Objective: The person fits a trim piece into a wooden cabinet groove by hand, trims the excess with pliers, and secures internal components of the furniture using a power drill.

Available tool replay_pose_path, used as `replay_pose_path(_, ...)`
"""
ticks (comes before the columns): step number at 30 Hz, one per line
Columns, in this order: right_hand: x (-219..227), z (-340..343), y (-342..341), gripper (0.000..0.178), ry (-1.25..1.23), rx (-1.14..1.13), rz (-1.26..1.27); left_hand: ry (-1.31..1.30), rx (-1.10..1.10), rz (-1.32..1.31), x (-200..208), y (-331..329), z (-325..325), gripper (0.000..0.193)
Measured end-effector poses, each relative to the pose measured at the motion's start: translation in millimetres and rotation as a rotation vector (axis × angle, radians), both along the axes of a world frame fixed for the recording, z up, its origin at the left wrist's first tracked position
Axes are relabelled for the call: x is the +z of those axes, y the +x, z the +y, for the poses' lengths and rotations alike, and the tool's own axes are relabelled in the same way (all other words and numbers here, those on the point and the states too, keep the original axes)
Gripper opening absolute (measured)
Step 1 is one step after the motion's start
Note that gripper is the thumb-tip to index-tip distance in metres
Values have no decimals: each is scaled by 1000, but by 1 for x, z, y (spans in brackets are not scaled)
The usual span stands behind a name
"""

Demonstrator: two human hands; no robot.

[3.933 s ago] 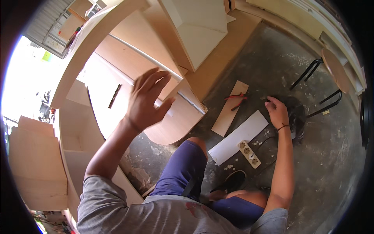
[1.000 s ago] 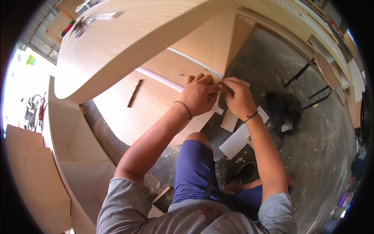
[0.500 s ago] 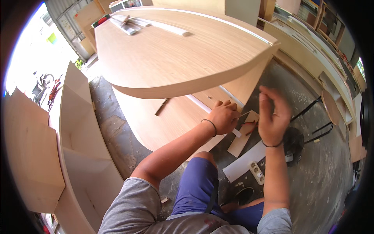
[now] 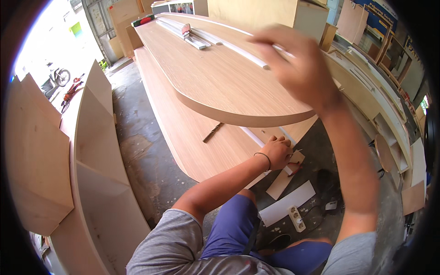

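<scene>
The upper wooden board (image 4: 224,87) bears white strips (image 4: 196,44) toward its far end; the lower board (image 4: 197,153), 1 dark rod (image 4: 212,132).

Workshop floor, cabinets and stacked boards all around
On the left an open cabinet (image 4: 101,197) stands over the grey, stained floor (image 4: 137,142), with plywood (image 4: 39,165) along its outer side; beyond, near the bright opening, are a motorbike (image 4: 58,77) and a red object (image 4: 71,95) of unclear kind. Far off, a brown board (image 4: 123,19) leans by a metal wall (image 4: 97,18), and a pale wooden box (image 4: 252,13) stands farther right. On the near floor, a power strip (image 4: 296,218) lies by a white board (image 4: 289,202), close to a dark bag (image 4: 326,183). At right are a round-topped stool (image 4: 383,155), long panels (image 4: 355,94) and, far behind, a blue banner (image 4: 376,19).
</scene>
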State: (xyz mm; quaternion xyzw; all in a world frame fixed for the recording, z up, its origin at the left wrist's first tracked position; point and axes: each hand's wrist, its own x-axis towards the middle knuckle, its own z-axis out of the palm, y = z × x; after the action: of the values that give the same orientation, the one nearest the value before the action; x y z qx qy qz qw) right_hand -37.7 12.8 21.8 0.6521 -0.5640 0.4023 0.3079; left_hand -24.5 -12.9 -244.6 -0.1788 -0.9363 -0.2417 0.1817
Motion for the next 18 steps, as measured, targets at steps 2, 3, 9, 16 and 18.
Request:
replay_pose_path(2, 29, -46, -8, 28, 465, -232, -20, 38, -50, 0, 4, -6, 11, 8)
replay_pose_path(3, 28, -78, -21, 29, 524, -269, 105, 36, -52, 8, 8, -4, 8, 8)
replay_pose_path(9, 6, -176, -23, 46, 696, -494, 336, 19, -63, 38, -16, -9, -1, 15)
replay_pose_path(16, 17, -207, -31, 30, 654, -548, 389, 194, -99, -67, -44, -30, 2, 15)
replay_pose_path(18, 16, -191, -25, 26, 436, -501, 439, 131, -61, -109, -30, -18, -4, 16)
